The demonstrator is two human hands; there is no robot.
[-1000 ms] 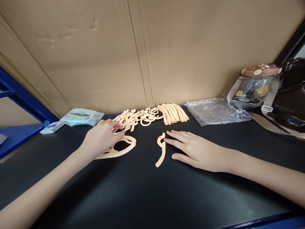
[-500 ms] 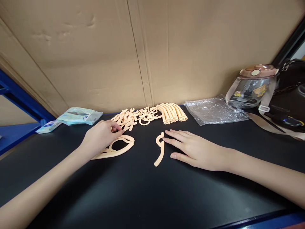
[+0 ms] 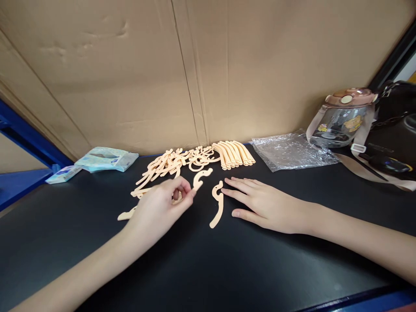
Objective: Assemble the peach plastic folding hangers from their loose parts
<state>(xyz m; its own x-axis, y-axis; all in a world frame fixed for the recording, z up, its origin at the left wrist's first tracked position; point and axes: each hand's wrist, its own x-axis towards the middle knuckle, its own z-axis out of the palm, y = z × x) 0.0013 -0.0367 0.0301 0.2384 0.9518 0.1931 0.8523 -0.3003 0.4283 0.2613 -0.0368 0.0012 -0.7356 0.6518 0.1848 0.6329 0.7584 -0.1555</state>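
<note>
My left hand [image 3: 165, 199] pinches a cream plastic hook piece [image 3: 202, 175] between thumb and fingers, its curved end pointing away up and to the right. A second hook piece [image 3: 217, 208], S-shaped with a small hole, lies flat on the black table [image 3: 201, 268]. Just right of it, my right hand [image 3: 260, 203] rests palm down with fingers stretched out, the fingertips very near or touching the piece's edge. Under and behind my left hand lies a larger cream part [image 3: 126, 214], which looks like a joined hanger; most of it is hidden.
A loose pile of hook pieces [image 3: 169, 162] and neatly stacked curved arms [image 3: 234, 154] lie at the back. Clear plastic film [image 3: 292, 151], a strapped water bottle [image 3: 341, 119] and a dark bag [image 3: 396, 130] are at right. Tissue packs [image 3: 107, 159] sit at left before a cardboard wall [image 3: 130, 78].
My left hand has moved right and toward me from the pile, carrying a hook piece beside the one on the table. My right hand has stayed in place.
</note>
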